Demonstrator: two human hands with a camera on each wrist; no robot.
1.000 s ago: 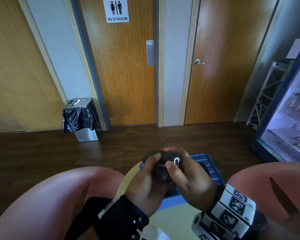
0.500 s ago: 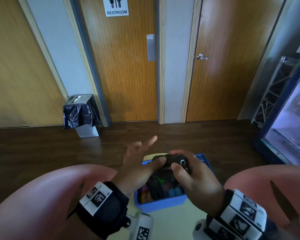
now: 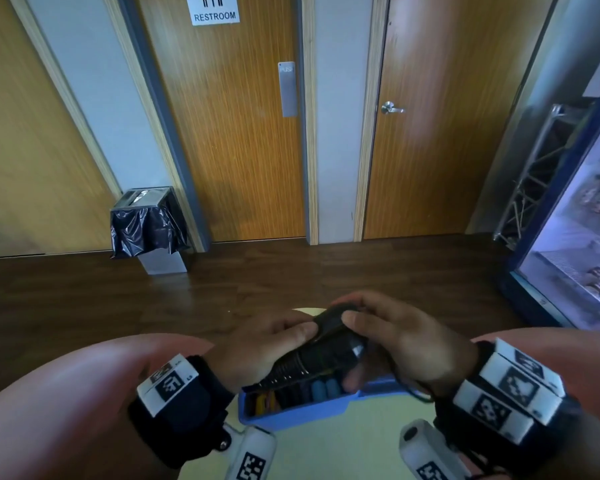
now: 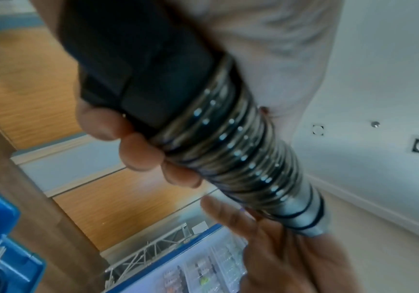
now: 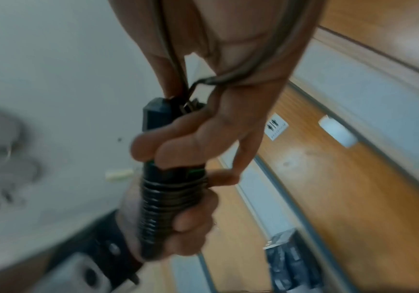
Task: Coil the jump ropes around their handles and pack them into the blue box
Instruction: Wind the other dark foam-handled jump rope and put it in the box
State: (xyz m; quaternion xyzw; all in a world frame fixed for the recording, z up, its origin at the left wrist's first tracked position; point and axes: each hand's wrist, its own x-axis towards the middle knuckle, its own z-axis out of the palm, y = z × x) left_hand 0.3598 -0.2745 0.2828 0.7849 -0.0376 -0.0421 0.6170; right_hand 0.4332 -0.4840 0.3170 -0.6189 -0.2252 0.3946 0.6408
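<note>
Nearest, blue box [image 3: 293, 412] on the pale tabletop [image 3: 343, 441], coloured handles inside. Just above it, black jump rope [image 3: 321, 353] with cord coiled tight round its handles, held tilted. Left hand [image 3: 257, 348] wrapped round the coiled part, fingers [image 4: 138, 152] curled on the coils. Right hand [image 3: 406, 344] gripping the other end, loose cord [image 5: 261, 65] running across its palm. Farther off, bin [image 3: 148, 225] with black liner, restroom door [image 3: 229, 133], fridge [image 3: 575, 258].

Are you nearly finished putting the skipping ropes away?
Some coloured handles already lie in the blue plastic box. The left hand grips the black jump rope handles, mostly wrapped in shiny cord; the right hand holds the loose cord. Left: finish wrapping, pack it.
</note>
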